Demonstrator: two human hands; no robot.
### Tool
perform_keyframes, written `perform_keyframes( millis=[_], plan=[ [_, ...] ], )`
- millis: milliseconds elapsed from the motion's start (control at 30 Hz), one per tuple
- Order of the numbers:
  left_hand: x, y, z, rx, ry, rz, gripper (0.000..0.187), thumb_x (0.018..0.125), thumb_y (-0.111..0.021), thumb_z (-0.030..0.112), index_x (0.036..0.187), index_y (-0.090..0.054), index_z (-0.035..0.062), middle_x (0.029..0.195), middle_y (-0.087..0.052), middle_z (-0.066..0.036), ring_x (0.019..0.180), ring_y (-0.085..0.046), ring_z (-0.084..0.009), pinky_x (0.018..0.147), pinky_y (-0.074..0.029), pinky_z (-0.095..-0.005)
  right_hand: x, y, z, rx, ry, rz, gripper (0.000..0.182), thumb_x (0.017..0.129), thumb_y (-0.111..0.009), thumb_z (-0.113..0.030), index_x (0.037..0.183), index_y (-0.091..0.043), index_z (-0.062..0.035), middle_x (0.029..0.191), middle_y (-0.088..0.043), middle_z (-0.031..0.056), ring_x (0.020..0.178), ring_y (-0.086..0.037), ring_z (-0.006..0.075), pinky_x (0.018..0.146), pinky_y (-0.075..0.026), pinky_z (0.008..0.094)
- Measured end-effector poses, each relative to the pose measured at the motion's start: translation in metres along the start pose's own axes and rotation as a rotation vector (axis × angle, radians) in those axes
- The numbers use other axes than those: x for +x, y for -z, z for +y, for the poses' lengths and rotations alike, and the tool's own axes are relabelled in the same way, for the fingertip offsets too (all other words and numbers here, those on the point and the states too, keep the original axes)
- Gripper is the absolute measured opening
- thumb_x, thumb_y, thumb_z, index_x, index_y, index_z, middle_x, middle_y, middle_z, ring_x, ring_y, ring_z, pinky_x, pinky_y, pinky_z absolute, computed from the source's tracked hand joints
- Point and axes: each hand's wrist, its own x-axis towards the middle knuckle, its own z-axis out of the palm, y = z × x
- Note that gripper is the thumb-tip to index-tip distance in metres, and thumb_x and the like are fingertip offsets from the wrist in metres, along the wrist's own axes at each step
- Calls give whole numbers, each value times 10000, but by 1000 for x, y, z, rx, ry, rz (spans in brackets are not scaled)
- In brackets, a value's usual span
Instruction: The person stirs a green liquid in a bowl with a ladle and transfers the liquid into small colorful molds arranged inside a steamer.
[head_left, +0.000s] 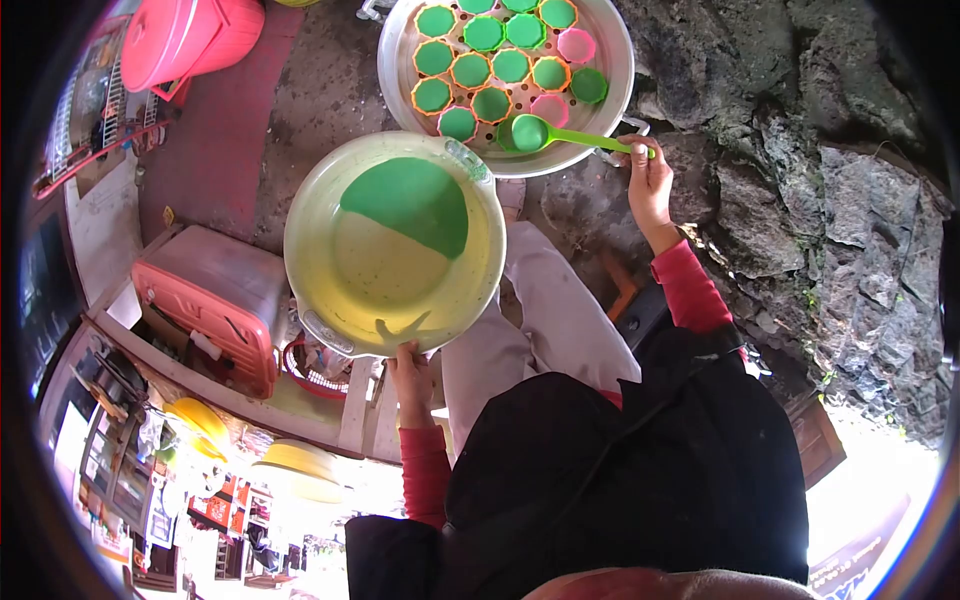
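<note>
My left hand [408, 377] grips the near rim of a large pale yellow basin [330, 300], which is tilted so that green batter [410, 205] pools on its far side. In my right hand [648, 180] is the handle of a bright green ladle [580, 137]. Its bowl, with green liquid in it, hangs over the near edge of a round metal steamer tray [400, 70]. Several small scalloped cups [470, 70] stand on that perforated tray, most filled with green. Two pink cups [549, 107] at the right look unfilled.
A rough stone wall [800, 200] rises at the right. To the left stand a pink lidded bucket [190, 40] and a pink plastic crate [210, 310]. A red basket [315, 370] sits beside wooden slats near my legs. Yellow basins [300, 460] lie further off.
</note>
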Motion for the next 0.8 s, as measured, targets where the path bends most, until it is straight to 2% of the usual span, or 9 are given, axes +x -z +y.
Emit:
perform_keyframes(
  millis=[33, 100, 200, 233, 300, 433, 500, 800],
  plan=[
    [0, 1, -1, 1, 0, 0, 307, 795, -474, 22, 1101, -461, 23, 1056, -521, -77, 971, -537, -178, 839, -467, -336, 1, -2, 4, -19, 13, -3, 220, 953, -448, -216, 982, -578, -42, 718, -609, 32, 661, -548, 80, 611, -458, 230],
    [-1, 3, -2, 210, -121, -83, 81, 863, -507, 43, 926, -490, -4, 1043, -453, -79, 861, -486, -130, 758, -468, -276, 2, -4, 8, -62, 52, -14, 214, 946, -462, -217, 987, -578, -42, 699, -614, 46, 657, -565, 91, 639, -467, 240],
    [4, 11, -10, 262, -168, -73, 81, 846, -518, 48, 917, -496, 15, 984, -489, -70, 841, -493, -124, 741, -465, -261, 2, -5, 2, -112, 79, -52, 207, 945, -463, -207, 991, -575, -39, 714, -625, 60, 678, -589, 104, 651, -478, 250],
    [2, 7, -6, 262, -167, -73, 81, 846, -518, 48, 917, -496, 15, 984, -489, -70, 841, -493, -124, 741, -465, -261, 1, -5, 1, -113, 79, -52, 207, 945, -463, -207, 991, -575, -39, 714, -625, 60, 678, -589, 104, 651, -478, 250],
    [-1, -4, 3, -70, 21, 4, 110, 830, -520, 49, 934, -494, 27, 935, -512, -59, 817, -498, -122, 729, -461, -251, 0, -6, -2, -142, 99, -76, 185, 938, -471, -185, 996, -571, -40, 766, -638, 78, 713, -624, 135, 667, -493, 269],
    [-2, -6, 3, -88, 8, 0, 152, 823, -519, 51, 969, -486, 28, 938, -514, -58, 807, -509, -127, 730, -463, -258, -1, -8, -7, -167, 118, -86, 166, 925, -488, -167, 996, -567, -39, 831, -645, 99, 745, -648, 185, 679, -505, 292],
    [1, 1, -1, -61, 20, -24, 293, 801, -477, 22, 1094, -467, 32, 1068, -527, -79, 979, -540, -183, 842, -472, -346, 0, -8, -9, -204, 159, -89, 153, 912, -508, -155, 987, -568, -37, 869, -644, 114, 748, -649, 215, 680, -506, 302],
    [-1, -2, 2, -21, -15, -53, 293, 799, -472, 25, 1092, -472, 11, 1073, -529, -90, 973, -547, -186, 840, -477, -344, -2, -10, -12, -243, 204, -86, 161, 906, -512, -160, 992, -575, -40, 878, -645, 116, 752, -646, 248, 689, -500, 311]
  ],
)
